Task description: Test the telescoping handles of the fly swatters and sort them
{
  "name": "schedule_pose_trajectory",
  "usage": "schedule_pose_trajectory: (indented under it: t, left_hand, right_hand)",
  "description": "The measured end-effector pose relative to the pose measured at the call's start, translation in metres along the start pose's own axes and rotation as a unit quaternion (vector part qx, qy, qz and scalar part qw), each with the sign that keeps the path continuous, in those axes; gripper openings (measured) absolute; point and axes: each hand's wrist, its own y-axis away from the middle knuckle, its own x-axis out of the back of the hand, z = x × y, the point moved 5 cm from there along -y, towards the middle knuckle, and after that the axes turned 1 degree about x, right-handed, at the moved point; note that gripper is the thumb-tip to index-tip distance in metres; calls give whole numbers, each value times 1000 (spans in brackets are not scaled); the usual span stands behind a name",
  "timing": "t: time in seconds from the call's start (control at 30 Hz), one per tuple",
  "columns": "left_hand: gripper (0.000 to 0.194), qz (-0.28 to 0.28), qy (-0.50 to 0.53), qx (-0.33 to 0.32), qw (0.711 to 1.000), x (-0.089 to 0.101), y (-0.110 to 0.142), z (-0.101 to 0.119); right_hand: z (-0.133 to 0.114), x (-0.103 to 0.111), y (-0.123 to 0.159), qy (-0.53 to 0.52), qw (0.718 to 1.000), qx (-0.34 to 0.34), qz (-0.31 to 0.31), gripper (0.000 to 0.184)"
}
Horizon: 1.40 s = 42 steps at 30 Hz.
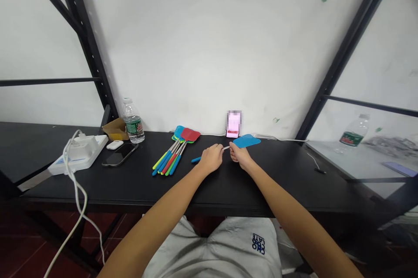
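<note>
A blue fly swatter lies across both my hands, its flat paddle to the right and its blue handle end poking out on the left. My left hand is closed around the metal shaft near the handle. Close to the paddle, my right hand grips the same shaft, with a short bare length of metal showing between the two. To the left rests a fanned pile of fly swatters with blue, red, green and yellow handles, their paddles stacked toward the wall.
A lit phone leans against the wall behind my hands. On the left are a water bottle, a cardboard box, a white earbud case, a dark phone and a power strip with white cables. A black cable end lies right.
</note>
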Motion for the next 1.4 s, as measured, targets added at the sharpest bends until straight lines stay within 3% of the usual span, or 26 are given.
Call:
schedule_pose_trajectory:
  t: [0.27,0.87,1.4]
  left_hand:
    - [24,13,18,-4,1000,3,-1,5]
    - [44,4,23,72,997,3,-6,4]
    - [55,-7,11,59,998,3,-9,8]
  right_hand:
    - [1,-17,7,-16,1000,8,0,43]
    - [-14,-9,3,-18,999,42,-21,44]
    - [-25,3,-2,0,997,76,-24,44]
